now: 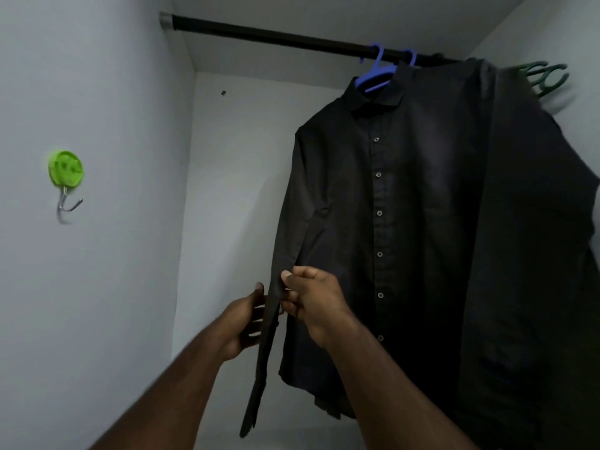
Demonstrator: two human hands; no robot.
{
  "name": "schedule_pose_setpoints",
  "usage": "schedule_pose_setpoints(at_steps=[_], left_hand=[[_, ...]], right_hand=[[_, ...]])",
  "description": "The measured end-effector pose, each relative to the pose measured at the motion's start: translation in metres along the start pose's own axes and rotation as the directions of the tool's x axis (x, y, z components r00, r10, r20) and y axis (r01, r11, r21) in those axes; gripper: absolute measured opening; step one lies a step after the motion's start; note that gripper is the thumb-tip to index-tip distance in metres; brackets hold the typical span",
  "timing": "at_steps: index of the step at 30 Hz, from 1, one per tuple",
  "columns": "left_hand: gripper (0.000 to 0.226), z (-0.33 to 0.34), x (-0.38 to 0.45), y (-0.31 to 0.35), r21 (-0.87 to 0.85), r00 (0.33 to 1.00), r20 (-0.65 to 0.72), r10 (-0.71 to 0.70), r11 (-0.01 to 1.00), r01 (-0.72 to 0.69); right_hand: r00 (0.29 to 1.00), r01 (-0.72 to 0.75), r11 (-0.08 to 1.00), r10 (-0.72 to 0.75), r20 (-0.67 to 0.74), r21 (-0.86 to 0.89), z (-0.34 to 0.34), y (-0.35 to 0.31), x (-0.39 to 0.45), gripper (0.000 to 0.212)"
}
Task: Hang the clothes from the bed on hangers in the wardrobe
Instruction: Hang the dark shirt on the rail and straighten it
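Hanging black shirt (389, 222), its sleeve (269, 319) between both hands' (240, 323) (311, 300) grip.

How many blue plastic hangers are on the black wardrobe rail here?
2: one blue hanger carries the black button shirt; a second blue hook sits just right of it, its body hidden. Garments may hide more.
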State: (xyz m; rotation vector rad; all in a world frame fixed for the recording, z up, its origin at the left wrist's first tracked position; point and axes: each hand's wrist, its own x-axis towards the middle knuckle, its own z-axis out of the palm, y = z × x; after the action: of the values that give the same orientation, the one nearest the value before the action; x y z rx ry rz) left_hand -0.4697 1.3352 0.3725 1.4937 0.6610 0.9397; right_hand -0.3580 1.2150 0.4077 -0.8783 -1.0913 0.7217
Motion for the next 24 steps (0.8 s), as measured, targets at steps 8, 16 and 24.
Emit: schedule_pose_setpoints(at_steps=[8,16,24], left_hand=[[0.042,-0.025,0.003,-0.006,-0.138,1.0,0.005,0.021,0.99,-0.02],[0.026,-0.064,-0.014,-0.006,-0.154,0.971,-0.183,0.152,0.971,-0.181],[0.02,-0.076,-0.03,0.0,-0.063,0.88,-0.331,0.339,0.923,-0.379]], right_hand=[[0.998,-0.032,0.999,0.034,-0.051,0.038,-0.008,0.002,0.004,0.02],[0.987,-0.04,0.999,0.034,-0.158,-0.035,-0.003,0.017,0.014,0.014],[0.974,-0.043,0.994,0.02,-0.225,-0.1,0.008,0.028,0.017,0.004]])
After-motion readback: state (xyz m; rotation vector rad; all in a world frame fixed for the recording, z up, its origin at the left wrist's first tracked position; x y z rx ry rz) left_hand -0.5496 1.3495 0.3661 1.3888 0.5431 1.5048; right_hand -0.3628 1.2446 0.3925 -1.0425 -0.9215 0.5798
